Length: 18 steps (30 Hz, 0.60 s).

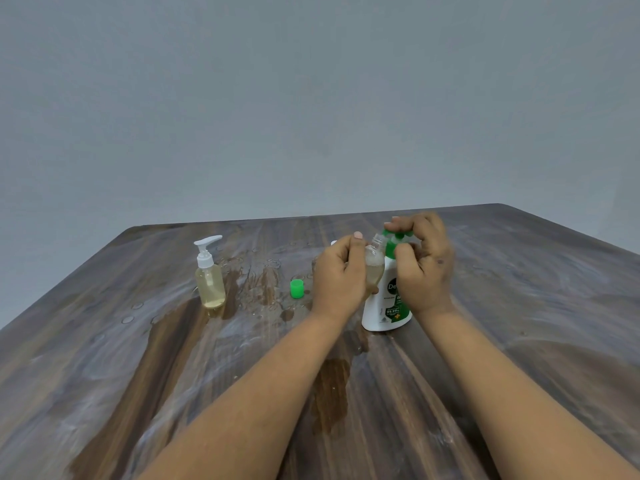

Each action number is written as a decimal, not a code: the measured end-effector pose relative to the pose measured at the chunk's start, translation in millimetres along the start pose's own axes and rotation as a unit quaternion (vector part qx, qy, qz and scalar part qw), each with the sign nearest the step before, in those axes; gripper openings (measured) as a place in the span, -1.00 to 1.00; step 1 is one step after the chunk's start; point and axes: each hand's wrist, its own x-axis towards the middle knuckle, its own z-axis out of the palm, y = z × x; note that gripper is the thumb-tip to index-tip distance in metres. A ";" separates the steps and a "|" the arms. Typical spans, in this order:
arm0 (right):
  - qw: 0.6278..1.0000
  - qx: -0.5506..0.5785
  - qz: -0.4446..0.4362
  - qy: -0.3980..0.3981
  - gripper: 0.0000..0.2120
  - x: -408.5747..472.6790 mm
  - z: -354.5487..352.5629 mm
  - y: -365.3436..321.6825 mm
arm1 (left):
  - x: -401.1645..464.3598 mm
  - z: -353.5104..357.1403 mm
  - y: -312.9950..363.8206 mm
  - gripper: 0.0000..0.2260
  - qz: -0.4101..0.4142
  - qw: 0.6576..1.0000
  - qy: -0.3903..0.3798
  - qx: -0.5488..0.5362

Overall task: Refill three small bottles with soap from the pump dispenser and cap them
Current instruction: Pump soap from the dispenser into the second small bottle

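A white soap dispenser with a green pump head stands on the wooden table. My right hand curls over the pump head, fingers on top of it. My left hand grips a small clear bottle, tilted with its open neck at the pump's nozzle; pale soap sits inside it. A green cap lies on the table left of my left hand. A small clear bottle with a white pump top, filled with yellowish soap, stands further left.
Wet patches and drops spread over the table around the bottles and in front of the dispenser. A small white object peeks out behind my left hand. A grey wall rises behind the table's far edge.
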 end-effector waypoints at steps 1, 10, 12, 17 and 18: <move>1.000 -0.001 0.002 0.001 -0.73 0.3 0.2 0.2 | -0.1 0.0 0.0 -0.58 0.001 1.000 0.000 -0.002; 1.000 -0.006 -0.022 -0.005 -0.66 -0.8 -0.8 0.4 | 0.9 0.3 -2.7 -0.58 -0.005 1.000 -0.006 -0.009; 1.000 -0.001 -0.008 -0.003 -0.70 0.1 -0.8 0.3 | 0.9 0.6 -3.7 -0.58 -0.005 1.000 -0.004 -0.011; 1.000 0.003 0.006 0.000 -0.73 0.8 -0.2 -0.2 | 1.4 1.5 -5.8 -0.59 -0.005 1.000 -0.009 -0.023; 1.000 0.004 0.005 0.000 -0.72 0.7 -0.2 -0.4 | 1.4 1.4 -5.9 -0.59 -0.006 1.000 -0.010 -0.027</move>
